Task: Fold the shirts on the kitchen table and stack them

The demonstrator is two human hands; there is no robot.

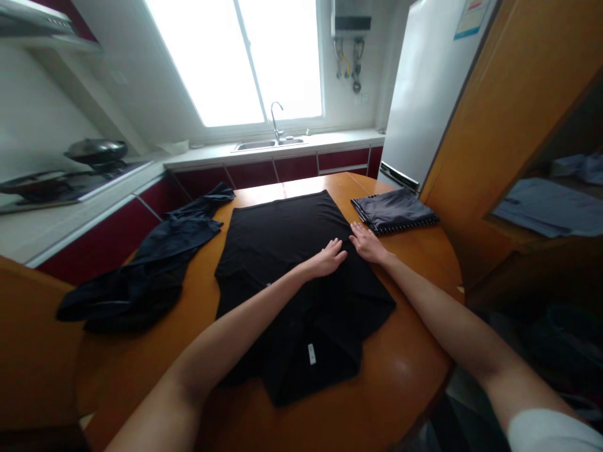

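Note:
A black T-shirt [277, 232] lies spread on the round wooden table, its collar with a white label turned toward me. Flat on the right half of the shirt rests my left hand [327, 258], fingers stretched out. My right hand [367, 243] presses at the shirt's right edge, just below the sleeve side, with its fingers extended. Neither hand grips the cloth visibly. Beyond my right hand sits a folded stack of dark grey clothes [396, 210] with a dotted edge.
Dark blue garments [160, 251] lie in a loose heap along the table's left side. The wooden table [400, 370] curves close to me. A counter with a sink [268, 144] runs behind it, pans [97, 150] stand at left, and a fridge [414, 94] stands at right.

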